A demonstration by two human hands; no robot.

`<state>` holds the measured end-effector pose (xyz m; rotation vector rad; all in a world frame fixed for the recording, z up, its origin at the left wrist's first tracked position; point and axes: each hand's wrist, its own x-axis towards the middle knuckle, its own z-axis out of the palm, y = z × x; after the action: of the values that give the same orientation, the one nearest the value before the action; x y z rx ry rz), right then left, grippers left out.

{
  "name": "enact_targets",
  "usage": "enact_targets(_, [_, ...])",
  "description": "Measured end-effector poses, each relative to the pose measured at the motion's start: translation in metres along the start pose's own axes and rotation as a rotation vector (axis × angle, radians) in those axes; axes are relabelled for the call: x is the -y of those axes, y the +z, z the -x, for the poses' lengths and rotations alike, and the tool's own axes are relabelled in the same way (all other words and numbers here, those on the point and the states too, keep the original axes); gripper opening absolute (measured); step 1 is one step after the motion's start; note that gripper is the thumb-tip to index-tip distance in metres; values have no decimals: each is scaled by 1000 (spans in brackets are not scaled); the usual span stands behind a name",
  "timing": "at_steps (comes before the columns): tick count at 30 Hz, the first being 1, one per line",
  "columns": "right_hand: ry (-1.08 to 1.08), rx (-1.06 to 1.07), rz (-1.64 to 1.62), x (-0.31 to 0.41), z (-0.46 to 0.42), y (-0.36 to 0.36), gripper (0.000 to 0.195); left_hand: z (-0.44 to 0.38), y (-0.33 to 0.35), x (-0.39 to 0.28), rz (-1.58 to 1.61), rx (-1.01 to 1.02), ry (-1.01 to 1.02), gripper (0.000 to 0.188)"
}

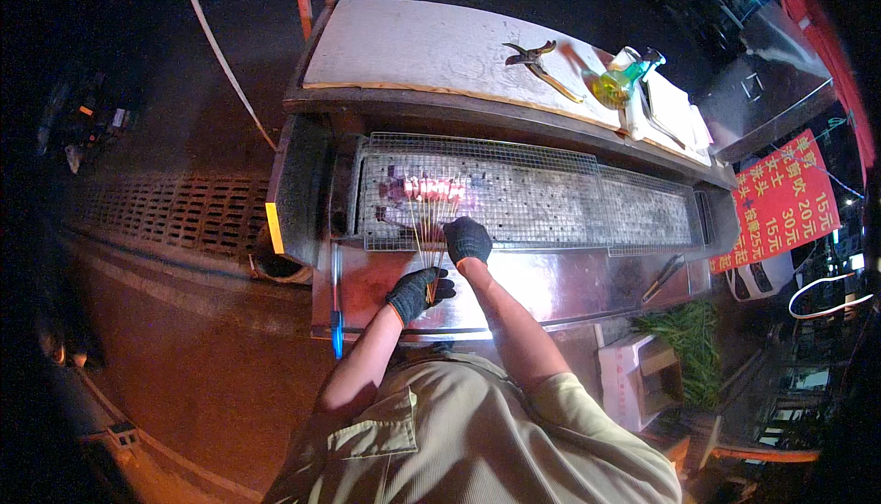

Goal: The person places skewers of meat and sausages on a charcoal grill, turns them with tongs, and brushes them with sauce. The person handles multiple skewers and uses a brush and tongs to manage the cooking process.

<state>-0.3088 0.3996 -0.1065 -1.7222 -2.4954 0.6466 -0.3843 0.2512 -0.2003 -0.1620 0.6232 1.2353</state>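
Note:
Several meat skewers [435, 189] fan out over the wire grill mesh [533, 194], their meat ends towards its far side. Their thin sticks [428, 242] converge towards me. My left hand [416, 292], in a dark knit glove, is closed around the lower ends of the sticks above the metal front ledge [523, 290]. Just right of the sticks, my right hand [469, 239], gloved alike, is curled at the near edge of the mesh. Its fingertips are turned away from the camera, so whether it pinches a stick is hidden.
A white board [427, 49] behind the grill bears pruning shears [547, 70] and a green-yellow bottle [614, 87]. Tongs [663, 278] lie on the ledge's right end; a blue-handled tool [336, 328] is at its left. A cardboard box [637, 380] and green leaves [688, 342] sit lower right.

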Motion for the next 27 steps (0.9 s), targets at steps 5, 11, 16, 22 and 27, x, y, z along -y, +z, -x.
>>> enact_targets(5, [-52, -53, -48, -7, 38, -3, 48, 0, -3, -1, -96, -44, 39, 24])
enact_targets(11, [-133, 52, -415, -46, 94, 41, 31, -6, -13, 10, -1217, -19, 662, 21])
enact_targets(16, [-388, -64, -324, -77, 103, 70, 23, 0, -38, 8, -1344, -37, 625, 29])
enact_targets(22, [35, 212, -710, -78, 125, 51, 20, 22, -18, -8, -1958, -159, 881, 31])
enact_targets(27, [-255, 73, -496, -115, 137, 88, 24, 22, -14, -6, -1751, -85, 870, 31])
